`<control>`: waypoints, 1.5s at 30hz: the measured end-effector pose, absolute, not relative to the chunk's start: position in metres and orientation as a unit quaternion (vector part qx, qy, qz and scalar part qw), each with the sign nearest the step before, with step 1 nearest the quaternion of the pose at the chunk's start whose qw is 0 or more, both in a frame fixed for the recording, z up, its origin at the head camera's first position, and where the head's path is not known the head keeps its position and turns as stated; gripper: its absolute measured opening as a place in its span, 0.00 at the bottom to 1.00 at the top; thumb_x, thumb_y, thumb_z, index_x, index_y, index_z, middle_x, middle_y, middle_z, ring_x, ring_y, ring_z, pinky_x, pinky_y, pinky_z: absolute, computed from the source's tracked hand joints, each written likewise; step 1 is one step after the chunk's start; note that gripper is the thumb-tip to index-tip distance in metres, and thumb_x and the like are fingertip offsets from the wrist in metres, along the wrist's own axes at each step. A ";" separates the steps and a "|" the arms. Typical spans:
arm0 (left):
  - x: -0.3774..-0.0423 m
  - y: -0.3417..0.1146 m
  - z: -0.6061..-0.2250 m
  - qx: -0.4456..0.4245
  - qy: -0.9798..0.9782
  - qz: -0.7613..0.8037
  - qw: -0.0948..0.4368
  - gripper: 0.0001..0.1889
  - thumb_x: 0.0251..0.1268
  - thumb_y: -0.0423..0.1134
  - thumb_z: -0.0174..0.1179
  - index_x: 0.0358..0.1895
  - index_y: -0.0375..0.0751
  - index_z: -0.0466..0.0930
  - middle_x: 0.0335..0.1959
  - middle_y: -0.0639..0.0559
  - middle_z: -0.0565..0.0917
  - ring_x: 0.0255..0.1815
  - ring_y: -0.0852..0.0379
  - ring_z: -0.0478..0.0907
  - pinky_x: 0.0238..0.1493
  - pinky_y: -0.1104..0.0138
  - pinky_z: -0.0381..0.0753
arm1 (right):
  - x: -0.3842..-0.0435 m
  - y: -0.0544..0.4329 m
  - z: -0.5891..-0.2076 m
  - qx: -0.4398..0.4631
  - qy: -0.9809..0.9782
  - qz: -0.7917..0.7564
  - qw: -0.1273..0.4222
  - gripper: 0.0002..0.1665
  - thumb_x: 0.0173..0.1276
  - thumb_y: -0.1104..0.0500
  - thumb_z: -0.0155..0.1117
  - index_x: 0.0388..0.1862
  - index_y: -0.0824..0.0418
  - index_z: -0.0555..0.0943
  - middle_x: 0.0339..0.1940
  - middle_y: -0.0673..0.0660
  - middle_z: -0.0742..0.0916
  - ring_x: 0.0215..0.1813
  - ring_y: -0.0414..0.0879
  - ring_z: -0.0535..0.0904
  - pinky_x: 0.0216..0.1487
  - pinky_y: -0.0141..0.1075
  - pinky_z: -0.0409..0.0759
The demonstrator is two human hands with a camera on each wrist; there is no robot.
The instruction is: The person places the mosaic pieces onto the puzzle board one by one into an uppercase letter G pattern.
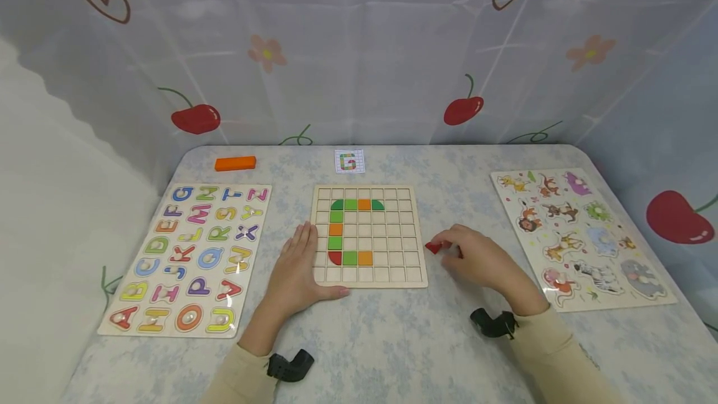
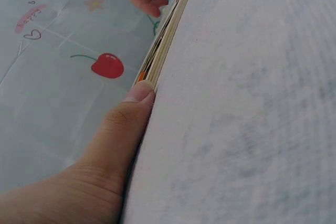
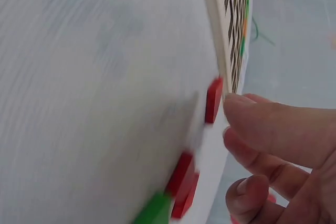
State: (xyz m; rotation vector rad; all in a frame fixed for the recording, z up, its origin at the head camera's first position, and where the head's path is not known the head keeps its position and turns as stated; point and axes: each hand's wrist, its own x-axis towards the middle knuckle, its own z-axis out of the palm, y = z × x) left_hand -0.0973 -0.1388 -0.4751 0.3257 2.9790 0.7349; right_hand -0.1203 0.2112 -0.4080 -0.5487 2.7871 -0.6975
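A wooden grid board [image 1: 397,276] lies mid-table, with green, orange and red tiles set in a C-like outline. My left hand [image 1: 297,270] rests at its left side, fingers extended along the edge and thumb at the front edge; the thumb [image 2: 139,93] also shows in the left wrist view. Right of the board, my right hand [image 1: 477,257] has its index fingertip at a small red piece [image 1: 433,247], thumb apart from it. The right wrist view shows a red piece [image 3: 213,99] near the thumb. Lower there lie more red pieces [image 3: 181,177] and a green piece [image 3: 153,211].
An alphabet puzzle board [image 1: 185,260] lies on the left and an animal puzzle board [image 1: 578,242] on the right. At the back are a small card [image 1: 349,161] with a coloured G pattern and an orange bar [image 1: 235,163]. A printed curtain [image 1: 359,48] hangs behind the table.
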 end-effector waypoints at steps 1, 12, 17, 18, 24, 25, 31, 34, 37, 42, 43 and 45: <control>-0.097 -0.139 -0.475 0.106 0.965 0.238 0.027 0.76 0.32 0.78 0.70 0.79 0.33 0.42 0.83 0.42 0.45 0.84 0.45 0.40 0.81 0.49 0.46 | -0.120 0.218 -0.407 -0.183 0.949 -0.230 0.111 0.18 0.64 0.64 0.69 0.53 0.56 0.83 0.41 0.51 0.83 0.39 0.44 0.76 0.41 0.38 0.76; -0.098 -0.140 -0.475 0.102 0.966 0.237 0.031 0.76 0.33 0.79 0.69 0.80 0.34 0.41 0.83 0.43 0.43 0.84 0.47 0.38 0.82 0.50 0.45 | -0.117 0.252 -0.408 -0.153 0.958 -0.199 0.141 0.16 0.65 0.63 0.68 0.52 0.57 0.86 0.41 0.51 0.84 0.42 0.44 0.77 0.43 0.41 0.78; -0.098 -0.140 -0.476 0.102 0.966 0.237 0.034 0.76 0.33 0.79 0.68 0.80 0.34 0.42 0.83 0.44 0.43 0.84 0.47 0.38 0.82 0.50 0.44 | -0.120 0.251 -0.409 -0.144 0.960 -0.187 0.149 0.16 0.63 0.60 0.71 0.51 0.57 0.85 0.38 0.51 0.83 0.40 0.44 0.77 0.42 0.42 0.78; -0.098 -0.140 -0.476 0.101 0.966 0.237 0.034 0.76 0.33 0.79 0.68 0.80 0.34 0.42 0.83 0.44 0.43 0.84 0.47 0.38 0.82 0.50 0.44 | -0.121 0.250 -0.409 -0.141 0.960 -0.186 0.151 0.16 0.63 0.59 0.71 0.50 0.57 0.85 0.38 0.51 0.83 0.39 0.44 0.77 0.41 0.41 0.78; -0.096 -0.139 -0.474 0.101 0.964 0.243 0.034 0.76 0.32 0.77 0.71 0.80 0.34 0.42 0.83 0.43 0.44 0.84 0.46 0.39 0.82 0.49 0.44 | -0.123 0.247 -0.411 -0.140 0.959 -0.195 0.152 0.11 0.62 0.58 0.73 0.43 0.54 0.85 0.36 0.49 0.82 0.37 0.43 0.74 0.38 0.38 0.75; -0.097 -0.139 -0.475 0.100 0.964 0.244 0.034 0.76 0.32 0.77 0.71 0.80 0.34 0.42 0.83 0.43 0.44 0.84 0.46 0.39 0.82 0.50 0.44 | -0.124 0.246 -0.412 -0.141 0.959 -0.197 0.151 0.09 0.61 0.58 0.73 0.41 0.53 0.85 0.35 0.49 0.82 0.36 0.43 0.74 0.38 0.38 0.75; -0.097 -0.139 -0.474 0.099 0.964 0.243 0.038 0.76 0.32 0.78 0.70 0.80 0.34 0.41 0.83 0.43 0.43 0.84 0.47 0.38 0.82 0.50 0.43 | -0.124 0.241 -0.413 -0.134 0.950 -0.232 0.159 0.09 0.62 0.58 0.73 0.34 0.52 0.79 0.32 0.49 0.81 0.35 0.44 0.72 0.36 0.36 0.71; -0.097 -0.139 -0.474 0.101 0.964 0.242 0.037 0.76 0.32 0.78 0.70 0.80 0.34 0.40 0.83 0.43 0.43 0.84 0.47 0.38 0.82 0.50 0.44 | -0.124 0.239 -0.414 -0.141 0.942 -0.259 0.159 0.09 0.63 0.59 0.72 0.34 0.52 0.78 0.31 0.49 0.81 0.34 0.44 0.72 0.36 0.36 0.71; -0.097 -0.139 -0.474 0.103 0.964 0.241 0.036 0.76 0.32 0.78 0.70 0.80 0.34 0.40 0.83 0.43 0.43 0.84 0.47 0.38 0.82 0.49 0.44 | -0.125 0.233 -0.414 -0.146 0.936 -0.283 0.153 0.08 0.64 0.59 0.71 0.36 0.52 0.78 0.31 0.49 0.80 0.34 0.44 0.71 0.35 0.35 0.71; -0.097 -0.139 -0.475 0.103 0.965 0.238 0.035 0.76 0.32 0.79 0.69 0.80 0.34 0.40 0.83 0.44 0.43 0.84 0.47 0.38 0.82 0.50 0.44 | -0.131 0.210 -0.415 -0.145 0.924 -0.322 0.147 0.09 0.64 0.57 0.72 0.37 0.52 0.79 0.33 0.48 0.83 0.31 0.45 0.72 0.31 0.33 0.73; -0.097 -0.139 -0.475 0.102 0.965 0.237 0.036 0.76 0.32 0.79 0.68 0.80 0.35 0.40 0.83 0.44 0.43 0.84 0.47 0.38 0.82 0.50 0.44 | -0.132 0.204 -0.416 -0.147 0.921 -0.328 0.148 0.09 0.64 0.57 0.72 0.36 0.51 0.79 0.33 0.48 0.83 0.31 0.45 0.72 0.31 0.33 0.73; -0.098 -0.139 -0.475 0.103 0.965 0.238 0.035 0.76 0.32 0.79 0.68 0.80 0.35 0.41 0.83 0.44 0.43 0.84 0.47 0.38 0.82 0.50 0.44 | -0.134 0.191 -0.416 -0.149 0.916 -0.340 0.152 0.08 0.63 0.56 0.73 0.35 0.51 0.79 0.31 0.47 0.83 0.31 0.44 0.73 0.31 0.33 0.73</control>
